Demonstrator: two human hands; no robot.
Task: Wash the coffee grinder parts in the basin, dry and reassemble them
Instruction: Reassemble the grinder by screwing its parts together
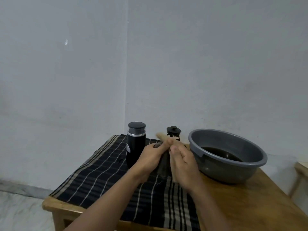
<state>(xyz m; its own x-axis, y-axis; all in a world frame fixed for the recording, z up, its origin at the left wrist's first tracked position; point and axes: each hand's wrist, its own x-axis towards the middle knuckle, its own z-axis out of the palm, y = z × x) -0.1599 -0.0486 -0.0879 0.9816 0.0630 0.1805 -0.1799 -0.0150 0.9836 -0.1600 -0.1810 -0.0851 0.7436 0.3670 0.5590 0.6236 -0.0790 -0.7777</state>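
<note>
Over the striped cloth, my left hand grips a blurred part with a pale wooden-looking handle that sticks up to the left. My right hand holds a raised fold of the dark cloth against that part, thumb on top. The black grinder body with its lid stands upright just left of my hands. A small black knobbed part stands behind them. The grey basin at the right holds dark water.
The wooden table stands in a corner between two pale walls. Its left half lies under the black cloth with pale stripes. The basin sits on bare wood at the right. Part of a wooden stool shows at the far right edge.
</note>
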